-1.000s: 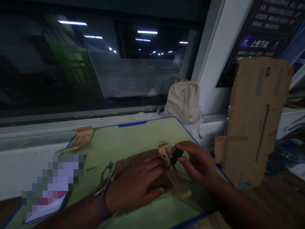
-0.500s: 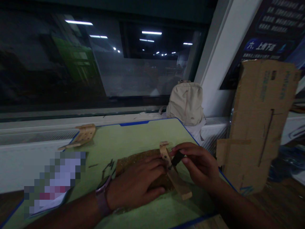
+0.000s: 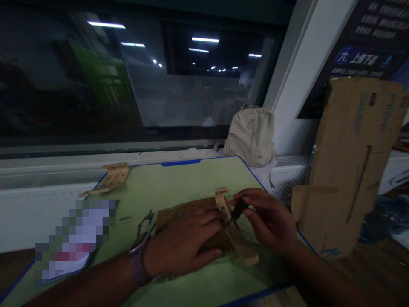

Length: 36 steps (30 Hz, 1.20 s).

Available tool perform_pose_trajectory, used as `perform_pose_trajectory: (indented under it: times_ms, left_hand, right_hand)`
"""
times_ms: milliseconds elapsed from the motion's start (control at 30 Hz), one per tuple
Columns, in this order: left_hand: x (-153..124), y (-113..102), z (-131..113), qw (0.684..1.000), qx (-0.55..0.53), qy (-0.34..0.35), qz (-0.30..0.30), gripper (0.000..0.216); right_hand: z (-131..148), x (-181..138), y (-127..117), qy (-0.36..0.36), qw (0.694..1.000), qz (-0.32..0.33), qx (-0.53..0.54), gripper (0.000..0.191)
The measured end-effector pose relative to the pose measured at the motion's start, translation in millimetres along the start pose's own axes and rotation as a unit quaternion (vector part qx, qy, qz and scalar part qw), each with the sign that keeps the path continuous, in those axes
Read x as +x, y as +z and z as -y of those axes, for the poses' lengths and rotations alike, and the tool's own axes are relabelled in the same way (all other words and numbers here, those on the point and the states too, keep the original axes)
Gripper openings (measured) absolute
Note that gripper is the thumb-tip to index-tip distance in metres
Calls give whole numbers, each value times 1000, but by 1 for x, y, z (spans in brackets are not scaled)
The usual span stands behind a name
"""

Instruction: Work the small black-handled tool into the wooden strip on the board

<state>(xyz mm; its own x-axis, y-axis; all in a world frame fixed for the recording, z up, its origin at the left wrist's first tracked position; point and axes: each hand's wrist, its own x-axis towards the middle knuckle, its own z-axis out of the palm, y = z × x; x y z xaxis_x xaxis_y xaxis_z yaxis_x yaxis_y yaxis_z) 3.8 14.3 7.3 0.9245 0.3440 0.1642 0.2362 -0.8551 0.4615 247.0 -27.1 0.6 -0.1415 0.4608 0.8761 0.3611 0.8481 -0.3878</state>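
My right hand (image 3: 270, 224) is closed on a short dark-handled screwdriver (image 3: 240, 208), its tip slanting down to the wooden piece. The pale wooden piece (image 3: 244, 247) is long and narrow, with a curved far end and a dark hole or screw head in it. My left hand (image 3: 188, 238) lies flat over a brown, plastic-wrapped slab (image 3: 179, 209). Its outstretched fingertips touch the left side of the wooden piece, while its thumb lies apart on the slab. The exact spot where the tip meets the wood is too dark to tell.
Several thin dark screws or rods (image 3: 145, 221) lie left of the slab. A slatted wooden part (image 3: 115, 177) sits at the table's far left corner. A blurred sheet (image 3: 83, 238) lies at left. A beige backpack (image 3: 251, 134) and tall cardboard (image 3: 354, 170) stand beyond the green table (image 3: 179, 179).
The view has shifted slightly. Both hands, the wooden piece and the screwdriver keep nearly the same places; the right fingers have turned a little around the handle.
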Motion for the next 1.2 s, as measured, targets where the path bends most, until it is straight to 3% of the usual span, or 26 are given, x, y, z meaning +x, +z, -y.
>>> perform_pose_trajectory:
  times_ms: [167, 267, 433, 600, 667, 767, 933, 1000, 1133, 1200]
  left_hand:
    - [-1, 1, 1, 1000, 5, 4, -12, 43]
    - [0, 2, 1, 1000, 1, 10, -16, 43]
    - [1, 1, -1, 1000, -13, 13, -16, 40]
    - [1, 0, -2, 1000, -4, 7, -13, 39]
    - [1, -1, -2, 1000, -6, 4, -7, 40]
    - [1, 1, -1, 1000, -13, 8, -14, 40]
    - [0, 4, 1, 999, -12, 20, -26, 49]
    - [0, 3, 1, 999, -14, 18, -26, 48]
    - [0, 2, 0, 1000, -12, 11, -20, 42]
    - [1, 2, 0, 1000, -6, 8, -23, 40]
  right_hand:
    - [-4, 1, -2, -37, 998, -43, -34, 39]
    - [-2, 2, -4, -47, 998, -21, -20, 29]
    - [2, 3, -2, 6, 999, 30, 22, 36]
    - [-1, 2, -1, -6, 999, -42, -11, 40]
    - [-2, 2, -2, -19, 999, -41, -22, 37]
    - [-1, 3, -5, -25, 1000, -11, 5, 34]
    - [4, 6, -4, -26, 992, 118, 49, 45]
    - [4, 5, -2, -17, 993, 100, 65, 47]
    - [-1, 2, 0, -12, 999, -5, 41, 56]
    - [-3, 3, -1, -43, 999, 5, 2, 54]
